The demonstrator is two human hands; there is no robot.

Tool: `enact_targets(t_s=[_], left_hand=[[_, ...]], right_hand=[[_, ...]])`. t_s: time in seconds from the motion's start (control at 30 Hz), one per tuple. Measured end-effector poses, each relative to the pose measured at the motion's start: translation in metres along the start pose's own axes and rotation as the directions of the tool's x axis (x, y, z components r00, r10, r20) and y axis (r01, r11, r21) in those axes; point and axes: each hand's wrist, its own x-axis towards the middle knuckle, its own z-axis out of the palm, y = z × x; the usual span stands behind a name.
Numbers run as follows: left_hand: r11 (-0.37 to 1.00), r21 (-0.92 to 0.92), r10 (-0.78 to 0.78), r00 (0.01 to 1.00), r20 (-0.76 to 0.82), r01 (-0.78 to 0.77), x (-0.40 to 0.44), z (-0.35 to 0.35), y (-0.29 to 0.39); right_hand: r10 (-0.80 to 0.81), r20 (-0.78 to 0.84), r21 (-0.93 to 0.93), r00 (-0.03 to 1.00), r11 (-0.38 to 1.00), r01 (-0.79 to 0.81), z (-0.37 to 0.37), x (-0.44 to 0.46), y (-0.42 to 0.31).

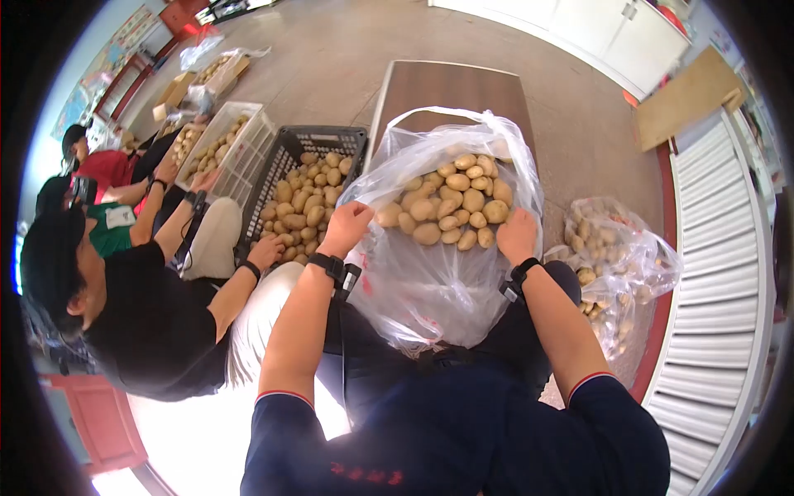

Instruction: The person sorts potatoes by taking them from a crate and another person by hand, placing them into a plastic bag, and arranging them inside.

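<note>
A clear plastic bag (438, 289) lies open in front of me, partly on a brown table and partly over my lap. Many potatoes (451, 201) are heaped inside it. My left hand (347, 227) is closed on the bag's left edge, fingers curled into the film. On the opposite side, my right hand (518, 236) pinches the right edge, close beside the potatoes. Both wrists wear black bands with small devices.
A black crate (357, 142) of potatoes stands left of the brown table (455, 87), with a co-worker's hand (266, 250) in it. Further left is a white crate (263, 124). Another bag of potatoes (616, 248) lies on the floor at right, near a white radiator (715, 306).
</note>
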Motion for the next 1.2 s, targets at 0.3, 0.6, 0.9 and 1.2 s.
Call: enact_targets(t_s=[0.3, 0.6, 0.9, 1.2], left_hand=[[0.994, -0.089, -0.069, 0.995, -0.071, 0.062, 0.002, -0.019, -0.028], [0.998, -0.054, -0.013, 0.998, 0.063, 0.016, -0.004, -0.016, -0.018], [0.998, -0.068, 0.002, 0.997, 0.079, 0.003, -0.006, -0.011, -0.019], [0.996, -0.085, -0.008, 0.996, 0.092, 0.015, -0.012, -0.009, -0.018]], right_hand=[[-0.157, 0.177, 0.270, 0.972, 0.957, 0.106, 0.013, 0.020, -0.005], [-0.143, 0.237, 0.149, 0.961, 0.983, 0.110, 0.000, 0.003, -0.016], [-0.395, 0.184, -0.042, 0.900, 0.912, 0.409, 0.012, -0.013, -0.023], [-0.400, 0.121, 0.049, 0.908, 0.916, 0.397, 0.006, -0.013, -0.024]])
